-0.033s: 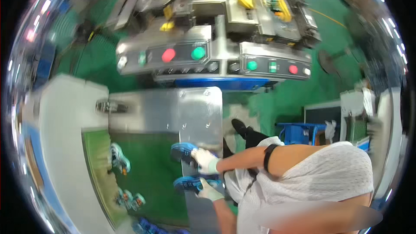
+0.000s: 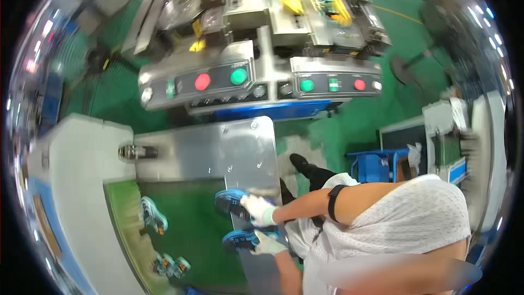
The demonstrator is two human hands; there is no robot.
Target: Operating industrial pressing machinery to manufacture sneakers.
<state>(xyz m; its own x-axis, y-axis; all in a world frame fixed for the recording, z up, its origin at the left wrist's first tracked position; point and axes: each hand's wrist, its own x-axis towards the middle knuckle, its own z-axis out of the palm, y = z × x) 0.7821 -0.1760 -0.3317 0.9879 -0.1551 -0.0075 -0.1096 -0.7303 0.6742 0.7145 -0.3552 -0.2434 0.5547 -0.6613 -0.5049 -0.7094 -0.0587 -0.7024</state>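
At the edge of a metal plate (image 2: 249, 153), I hold two blue-and-black sports shoes side by side, toes pointing left over a green belt. My right hand (image 2: 257, 210), white-gloved, is closed on the upper shoe (image 2: 229, 201). Below it, my left hand (image 2: 268, 243), in a similar glove, is closed round the lower shoe (image 2: 237, 239), its thumb on top. My palms and gloves cover the shoes' right ends. A black strap circles my right arm.
On the green belt (image 2: 191, 218) lie a pale shoe (image 2: 154, 214) and several pale, orange-marked shoe pieces (image 2: 170, 265). Beyond the plate stands a machine with two button panels (image 2: 202, 82) and yellow parts. A blue cart (image 2: 376, 166) stands at right, a fan (image 2: 401, 68) behind.
The whole view shifts slightly, so the machine and belt sit a little lower and tilted. Both hands keep their grip on the shoes. Blue shoes at the lower edge have mostly left view.
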